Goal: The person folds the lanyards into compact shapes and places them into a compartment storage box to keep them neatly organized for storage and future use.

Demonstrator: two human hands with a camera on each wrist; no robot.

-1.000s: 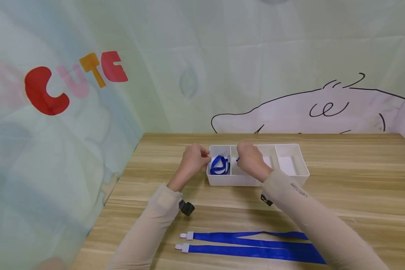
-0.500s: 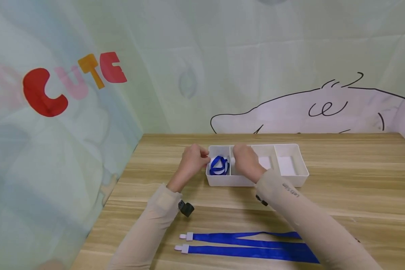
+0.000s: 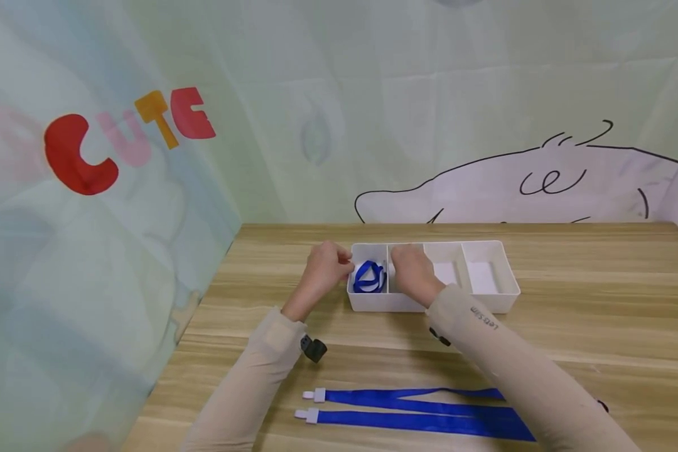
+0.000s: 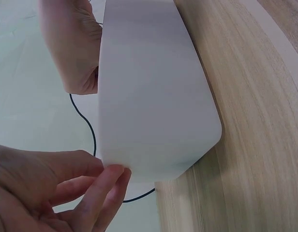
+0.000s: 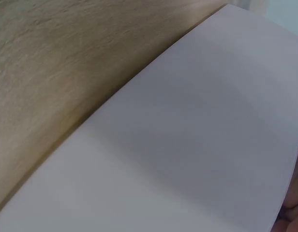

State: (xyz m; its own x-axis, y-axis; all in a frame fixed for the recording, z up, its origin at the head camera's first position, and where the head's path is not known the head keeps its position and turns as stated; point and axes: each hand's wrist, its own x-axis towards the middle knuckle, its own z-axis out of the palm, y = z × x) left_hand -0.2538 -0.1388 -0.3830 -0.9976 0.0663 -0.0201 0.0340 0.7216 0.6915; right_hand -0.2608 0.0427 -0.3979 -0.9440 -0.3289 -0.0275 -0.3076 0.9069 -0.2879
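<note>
A long white divided box [image 3: 378, 303] stands on the table, and my left hand [image 3: 323, 269] pinches its left end. In the left wrist view, the thumb is at the rim and the fingertips [image 4: 115, 170] lie against the outer wall of the box. A coiled blue lanyard [image 3: 370, 285] lies in the leftmost compartment. My right hand [image 3: 414, 270] reaches down into the second compartment, its fingers mostly hidden by the hand and the box wall. Whether it holds anything there I cannot tell. The right wrist view is mostly filled by the box's front wall [image 5: 178, 125].
Nearer the person, two flat blue lanyards [image 3: 407, 419] with white clips [image 3: 312, 415] stretch across the wooden table [image 3: 237, 370], their right ends under the right forearm. Printed cloth [image 3: 294, 125] hangs behind and to the left of the table.
The right hand has shifted slightly left and settled in the second compartment; a bit of blue seen at its fingers a second ago is now hidden. The left hand keeps its place.
</note>
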